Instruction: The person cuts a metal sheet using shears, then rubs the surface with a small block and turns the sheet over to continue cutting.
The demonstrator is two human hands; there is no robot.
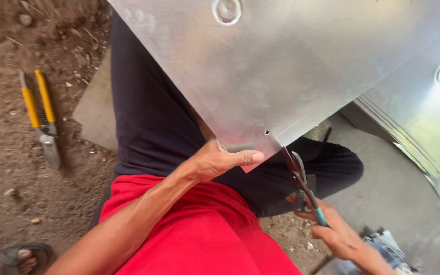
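Note:
A large shiny metal sheet tilts over my lap, its lower corner pointing down at me. My left hand grips that corner, thumb pressed on the top face. My right hand holds tin snips with teal handles. Their jaws bite the sheet's edge just right of the corner, near a small hole. A round stamped ring shows near the sheet's top.
Yellow-handled snips lie on the dirt at left. A flat board lies under my leg. More folded sheet metal sits on the concrete at right. A sandalled foot shows at bottom left.

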